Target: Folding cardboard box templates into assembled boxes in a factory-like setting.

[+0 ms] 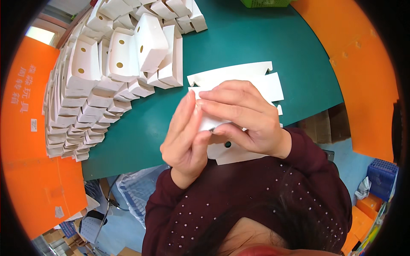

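Note:
Between my two hands is a white cardboard piece (208,122), partly folded and mostly covered by my fingers. My left hand (184,135) presses its straight, joined fingers against the left side of it. From the right, my right hand (245,114) pinches the card, its fingertips meeting those of the left and the thumb underneath. Flat white box blanks (239,72) with cut tabs lie beneath and beyond my hands. Nearer my body, a white card flap (235,154) with a round hole shows below the right hand; whether it joins the held piece I cannot tell.
On the green tabletop (252,38), folded white boxes (83,57) with round holes stand stacked high at the left. Orange panels flank the left (25,141) and right (363,77). A green basket (265,3) sits at the far edge. Blue crates (382,179) stand lower right.

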`<action>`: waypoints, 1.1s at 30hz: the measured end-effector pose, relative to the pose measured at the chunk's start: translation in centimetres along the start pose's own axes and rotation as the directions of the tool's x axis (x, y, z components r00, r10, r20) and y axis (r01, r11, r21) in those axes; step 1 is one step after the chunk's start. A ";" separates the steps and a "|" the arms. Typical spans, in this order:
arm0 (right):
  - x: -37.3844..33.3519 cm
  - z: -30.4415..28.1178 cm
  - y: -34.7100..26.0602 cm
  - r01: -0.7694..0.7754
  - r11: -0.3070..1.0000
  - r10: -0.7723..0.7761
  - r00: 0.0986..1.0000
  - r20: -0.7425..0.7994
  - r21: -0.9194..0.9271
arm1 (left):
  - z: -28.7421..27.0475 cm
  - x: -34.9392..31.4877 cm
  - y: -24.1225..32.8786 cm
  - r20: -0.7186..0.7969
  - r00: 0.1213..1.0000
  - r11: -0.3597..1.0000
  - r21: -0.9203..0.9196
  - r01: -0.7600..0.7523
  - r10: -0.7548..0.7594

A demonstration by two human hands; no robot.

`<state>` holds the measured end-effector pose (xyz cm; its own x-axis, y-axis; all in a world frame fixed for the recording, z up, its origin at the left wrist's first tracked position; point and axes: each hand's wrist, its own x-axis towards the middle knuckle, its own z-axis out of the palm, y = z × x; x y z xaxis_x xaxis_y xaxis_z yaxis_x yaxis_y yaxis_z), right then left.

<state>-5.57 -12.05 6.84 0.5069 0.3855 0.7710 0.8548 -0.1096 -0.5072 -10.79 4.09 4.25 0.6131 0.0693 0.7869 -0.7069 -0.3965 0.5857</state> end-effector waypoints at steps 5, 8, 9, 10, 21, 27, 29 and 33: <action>0.8 -2.0 3.8 -0.109 0.990 0.096 0.985 -0.141 -0.091 | 0.7 1.0 -1.8 0.290 0.858 0.805 -0.313 0.505 -0.425; 0.8 -2.8 5.7 -0.420 0.878 0.471 0.840 -0.267 0.229 | 0.1 0.2 -2.3 0.540 0.638 0.565 -0.322 0.760 -0.549; 0.2 -2.3 6.4 -0.472 0.850 0.524 0.804 -0.279 0.236 | 0.1 -0.2 -1.5 0.623 0.514 0.434 -0.292 0.852 -0.590; -0.4 -1.8 6.9 -0.519 0.819 0.573 0.767 -0.290 0.245 | 0.6 -1.0 -1.2 0.629 0.581 0.677 -0.115 0.727 -0.517; -0.9 -0.8 6.6 -0.401 0.861 0.495 0.801 -0.336 0.313 | -2.1 0.5 -1.5 0.382 0.766 0.847 0.099 0.523 -0.517; -2.8 -0.7 6.2 -0.637 0.728 0.644 0.762 0.066 0.253 | -8.1 12.5 -4.9 -0.085 0.996 0.646 0.759 0.079 -0.022; -2.9 -0.4 6.5 -0.607 0.755 0.609 0.789 0.079 0.248 | -8.6 15.5 -6.1 -0.104 0.991 0.312 0.947 0.075 0.079; -1.7 -0.3 6.3 -0.568 0.820 0.552 0.818 0.161 0.076 | -10.4 19.3 -11.4 0.055 0.995 -0.052 0.997 -0.051 0.077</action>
<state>-1.04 -13.64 2.40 0.8686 0.4025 0.2890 0.4045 -0.2390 -0.8828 5.44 19.44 14.77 0.5750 -0.0120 0.8181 0.3569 -0.8960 -0.2640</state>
